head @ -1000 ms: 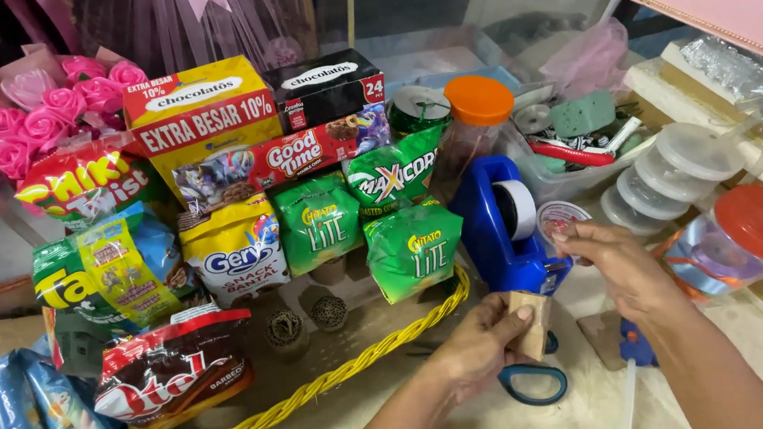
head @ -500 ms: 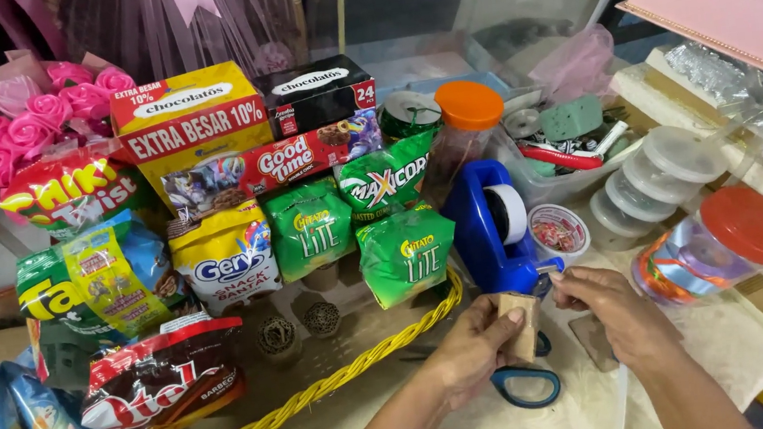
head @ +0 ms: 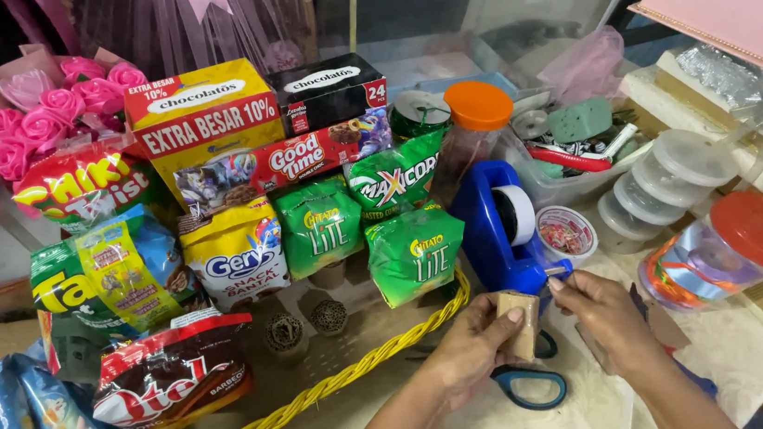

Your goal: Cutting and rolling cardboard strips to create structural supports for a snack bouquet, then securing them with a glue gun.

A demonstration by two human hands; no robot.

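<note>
1. Looks like a gift-hamper workshop, home or small shop
2. Shown by yellow wicker basket (head: 262, 426) packed with snack packets (head: 319, 225)
3. Also pink paper roses (head: 37, 122), blue tape dispenser (head: 499, 226), scissors (head: 528, 385), lidded jars (head: 730, 246)

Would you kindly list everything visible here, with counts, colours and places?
cardboard roll: one, tan, in the left hand
tape dispenser: one, blue, behind the hands
scissors: one pair, blue handles, under the hands
basket: one, yellow wicker, left centre
snack packs: many, mostly green, red and yellow, in the basket
fabric roses: a bunch, pink, top left
jar: one, orange lid, behind the dispenser
ribbon jar: one, red lid, right
clear lids: a few, right
left hand: holds the roll
right hand: pinches tape by the roll
</note>
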